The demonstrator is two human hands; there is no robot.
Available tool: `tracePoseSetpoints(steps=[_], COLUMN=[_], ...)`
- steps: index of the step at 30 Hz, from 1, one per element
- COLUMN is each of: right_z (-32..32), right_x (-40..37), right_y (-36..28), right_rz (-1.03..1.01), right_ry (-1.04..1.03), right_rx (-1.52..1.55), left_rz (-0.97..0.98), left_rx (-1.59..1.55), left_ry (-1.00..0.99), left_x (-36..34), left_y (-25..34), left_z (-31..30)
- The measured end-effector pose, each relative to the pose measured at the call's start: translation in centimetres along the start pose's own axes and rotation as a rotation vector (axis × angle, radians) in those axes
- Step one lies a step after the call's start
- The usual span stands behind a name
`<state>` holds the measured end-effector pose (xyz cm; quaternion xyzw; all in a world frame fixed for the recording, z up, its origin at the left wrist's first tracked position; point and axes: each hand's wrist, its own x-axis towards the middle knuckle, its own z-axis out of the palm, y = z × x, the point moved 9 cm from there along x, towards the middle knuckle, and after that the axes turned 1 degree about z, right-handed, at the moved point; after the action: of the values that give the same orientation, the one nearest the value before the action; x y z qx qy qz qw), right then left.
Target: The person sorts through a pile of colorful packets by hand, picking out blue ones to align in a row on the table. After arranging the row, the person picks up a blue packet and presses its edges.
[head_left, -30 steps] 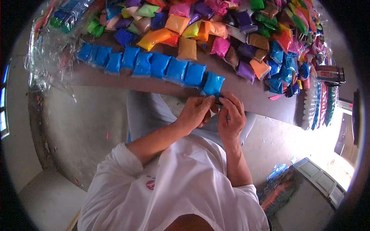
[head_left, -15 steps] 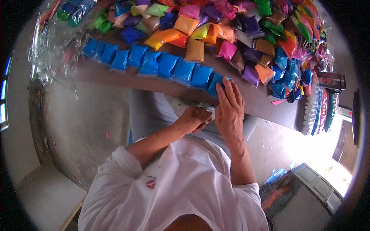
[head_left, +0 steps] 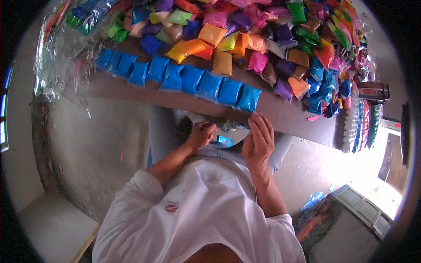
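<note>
Several blue packets point(head_left: 191, 79) lie in a slanting row along the near part of the brown table point(head_left: 175, 101). Just below the row's right-end packet point(head_left: 249, 98) is my right hand point(head_left: 259, 138), its fingers bent and close together at the table edge; whether anything small is between them is hidden. My left hand point(head_left: 202, 134) is curled closed over my lap, near the table's edge, and what it holds, if anything, does not show.
A heap of colourful packets point(head_left: 215, 35) covers the back of the table. Clear plastic wrap point(head_left: 57, 57) lies at the left. A dark cylindrical object point(head_left: 373, 91) and wrapped strips point(head_left: 362, 125) are at the right. A blue-labelled item point(head_left: 224, 141) shows below.
My right hand has drawn back from the right-end blue packet toward the table edge. My left hand has moved left, away from my right hand.
</note>
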<state>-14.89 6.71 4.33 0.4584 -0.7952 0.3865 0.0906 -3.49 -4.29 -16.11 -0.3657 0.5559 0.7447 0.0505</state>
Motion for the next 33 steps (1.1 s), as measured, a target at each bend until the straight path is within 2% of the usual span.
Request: tracePoseSetpoints(steps=[3,6,8,9,10,12,13,15,16,18,19,20,21,27,30,32,33], right_z=[0.4,0.8,1.7,2.4,3.1,3.3,3.3,3.0,2.8,2.6,2.4,2.3,2.3,2.8,2.1,1.1,1.1], right_x=[0.8,2.7,3.1,2.9,2.8,2.8,2.6,3.0,3.1,3.3,3.3,3.3,3.2,2.8,2.3,1.4,1.2], right_y=[-0.7,-1.5,-1.3,-1.0,-0.7,-0.6,-0.5,-0.9,-1.2,-1.0,-1.1,-1.3,-1.4,-1.3,-0.5,0.6,0.6], right_rz=[-0.004,0.001,0.01,-0.006,-0.026,-0.03,-0.044,-0.072,-0.088,-0.054,-0.066,-0.082,-0.089,-0.101,-0.085,-0.002,-0.001], right_ry=[-0.03,-0.095,-0.148,-0.193,-0.239,-0.272,-0.263,-0.239,-0.234,-0.246,-0.227,-0.221,-0.21,-0.237,-0.205,-0.076,-0.079], right_rx=[-0.068,-0.116,-0.129,-0.18,-0.226,-0.21,-0.236,-0.272,-0.251,-0.247,-0.252,-0.236,-0.236,-0.251,-0.105,-0.068,-0.067], left_rz=[0.003,0.105,0.529,0.517,0.514,0.748,0.741,1.037,1.034,1.227,1.229,0.672,0.106,0.087,0.097,0.117,0.122], left_rx=[-0.006,-0.018,0.348,0.495,0.503,0.554,0.571,0.803,0.82,0.807,0.823,0.306,-0.205,-0.229,-0.219,-0.204,-0.172], left_ry=[0.013,0.01,-0.014,-0.011,0.01,0.1,0.128,0.24,0.264,0.354,0.373,0.202,0.027,0.029,0.023,0.024,0.024], left_x=[0.2,0.8,0.0,0.5,1.4,2.1,1.9,0.5,1.1,0.7,-0.7,1.0,1.6,1.6,2.0,1.9,1.8], left_y=[0.3,0.2,3.2,2.9,1.4,-0.5,-0.4,1.8,1.4,0.8,2.1,1.8,-1.8,-1.4,-1.5,-1.6,-1.6], left_z=[-0.2,-0.3,0.1,0.1,-0.2,-0.2,-0.4,0.6,0.9,0.8,0.8,-0.8,0.0,-0.2,-0.1,-0.1,0.0])
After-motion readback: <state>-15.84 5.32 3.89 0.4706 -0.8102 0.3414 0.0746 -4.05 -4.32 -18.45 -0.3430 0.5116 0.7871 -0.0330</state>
